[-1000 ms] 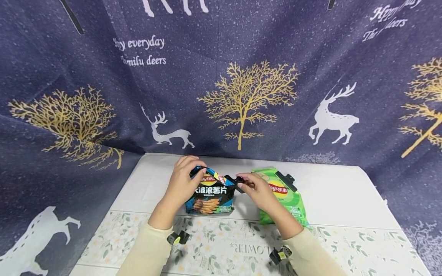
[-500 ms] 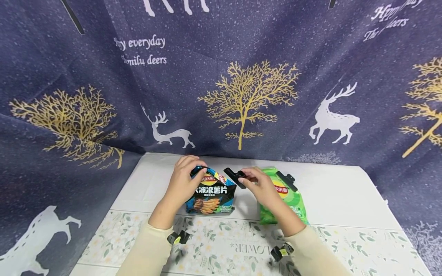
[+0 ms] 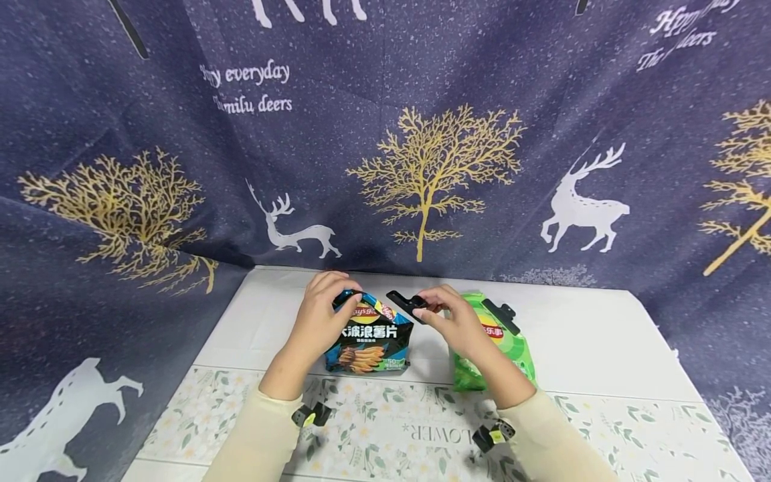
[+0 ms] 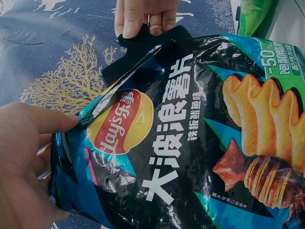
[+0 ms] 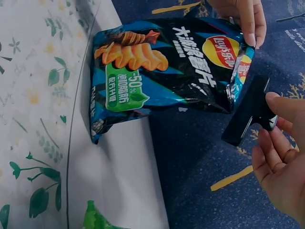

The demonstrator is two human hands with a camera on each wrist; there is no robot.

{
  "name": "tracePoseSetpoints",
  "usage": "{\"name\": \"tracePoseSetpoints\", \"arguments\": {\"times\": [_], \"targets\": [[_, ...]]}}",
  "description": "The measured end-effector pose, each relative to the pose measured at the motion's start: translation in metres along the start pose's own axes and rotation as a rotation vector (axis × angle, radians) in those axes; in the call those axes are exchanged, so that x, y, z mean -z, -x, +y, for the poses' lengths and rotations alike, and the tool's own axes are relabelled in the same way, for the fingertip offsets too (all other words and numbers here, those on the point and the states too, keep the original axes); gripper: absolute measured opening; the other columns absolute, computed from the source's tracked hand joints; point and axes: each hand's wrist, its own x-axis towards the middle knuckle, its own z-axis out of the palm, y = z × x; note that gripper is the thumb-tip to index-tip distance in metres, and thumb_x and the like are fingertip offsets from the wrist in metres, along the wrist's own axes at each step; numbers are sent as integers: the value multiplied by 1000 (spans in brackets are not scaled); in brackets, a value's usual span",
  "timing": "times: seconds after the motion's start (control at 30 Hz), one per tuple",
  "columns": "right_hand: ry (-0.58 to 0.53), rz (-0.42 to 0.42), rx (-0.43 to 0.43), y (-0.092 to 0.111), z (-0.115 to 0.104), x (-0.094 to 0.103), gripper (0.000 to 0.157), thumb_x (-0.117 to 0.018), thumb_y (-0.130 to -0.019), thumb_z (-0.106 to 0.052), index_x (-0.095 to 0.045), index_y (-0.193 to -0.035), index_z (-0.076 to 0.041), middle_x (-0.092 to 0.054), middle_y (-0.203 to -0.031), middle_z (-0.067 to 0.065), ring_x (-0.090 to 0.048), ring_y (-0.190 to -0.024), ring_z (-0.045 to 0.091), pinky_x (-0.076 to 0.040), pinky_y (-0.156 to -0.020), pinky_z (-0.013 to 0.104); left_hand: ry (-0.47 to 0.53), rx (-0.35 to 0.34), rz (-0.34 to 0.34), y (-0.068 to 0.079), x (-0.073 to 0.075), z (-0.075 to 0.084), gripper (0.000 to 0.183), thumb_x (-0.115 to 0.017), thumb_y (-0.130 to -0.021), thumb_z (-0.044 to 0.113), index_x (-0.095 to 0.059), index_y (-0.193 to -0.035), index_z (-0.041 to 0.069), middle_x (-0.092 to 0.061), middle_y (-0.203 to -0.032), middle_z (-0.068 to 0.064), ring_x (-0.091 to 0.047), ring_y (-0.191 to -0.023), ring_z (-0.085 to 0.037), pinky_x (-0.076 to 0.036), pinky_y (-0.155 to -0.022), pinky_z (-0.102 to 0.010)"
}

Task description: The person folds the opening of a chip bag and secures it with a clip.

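A black and blue bag of potato chips stands on the table, its top edge folded over. My left hand pinches that fold at the bag's upper left corner, thumb in front, as the left wrist view also shows. Between thumb and fingers, my right hand holds a black bag clip by its handle. The clip is just beside the bag's upper right corner, tilted; in the right wrist view a small gap separates it from the fold.
To the right, partly behind my right forearm, lies a green bag of chips with another black clip on its upper edge. A floral strip runs along the front of the white table. A blue printed cloth hangs behind.
My right hand has drawn the clip off the black bag's folded right corner and turned it, then raised it slightly. My left hand keeps its place on the fold.
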Motion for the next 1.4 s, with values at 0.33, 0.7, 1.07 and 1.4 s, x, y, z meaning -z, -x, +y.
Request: {"name": "tracePoseSetpoints", "arguments": {"times": [0.33, 0.7, 1.07, 1.4], "targets": [[-47, -8, 31, -1, -4, 0, 24, -74, -93, -23, -71, -117, -17, -64, -109, 4, -61, -100, 17, -53, -90, 29, 10, -4, -1, 0, -1, 0, 11, -72, -94, 15, -75, -105, 12, -69, -115, -5, -54, -125, -28, -37, -114, -49], [-21, 11, 97, -3, -11, -1, 21, -73, -93, -25, -75, -113, -19, -65, -102, 0, -61, -102, 21, -51, -94, 51, 4, -7, 5, 1, -1, 0, 10, -73, -94, 15, -75, -104, 13, -70, -115, -5, -54, -124, -27, -38, -113, -49], [47, 18, 153, -7, -12, -2, 19, -72, -93, -27, -76, -112, -22, -65, -96, -7, -60, -96, 12, -54, -82, 38, 9, -16, 10, 2, -2, -1, 10, -73, -94, 15, -75, -104, 14, -70, -116, -5, -54, -124, -27, -38, -113, -50], [90, -42, 140, -12, -19, -5, 23, -71, -95, -31, -75, -114, -20, -67, -101, -7, -61, -95, 11, -53, -81, 33, 22, -22, 9, 2, -2, -2, 10, -72, -94, 15, -75, -104, 13, -70, -115, -4, -54, -124, -26, -39, -112, -49]]}}
